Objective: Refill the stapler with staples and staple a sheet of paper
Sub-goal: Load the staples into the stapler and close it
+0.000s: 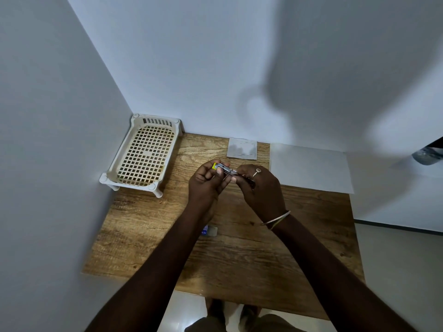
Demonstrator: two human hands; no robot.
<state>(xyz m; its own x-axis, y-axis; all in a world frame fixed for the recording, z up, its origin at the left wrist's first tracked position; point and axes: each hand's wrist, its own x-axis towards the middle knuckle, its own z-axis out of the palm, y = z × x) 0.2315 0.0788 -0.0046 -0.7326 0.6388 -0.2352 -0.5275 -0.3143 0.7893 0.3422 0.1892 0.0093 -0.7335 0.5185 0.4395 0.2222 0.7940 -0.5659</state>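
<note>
A small stapler [225,170], yellow at its left end with a silver metal channel showing, is held above the wooden table [148,236] between both hands. My left hand [206,182] grips its yellow end with fingers curled round it. My right hand [260,185], with a ring on one finger, pinches the dark right end. A white sheet of paper [310,167] lies flat at the table's back right. A small staple box [211,230] lies on the table, partly hidden under my left forearm.
A cream plastic lattice tray [143,156] stands in the back left corner against the walls. A small grey square of paper [242,149] lies at the back edge. Walls close off the back and left; the table's right and front edges drop to the floor.
</note>
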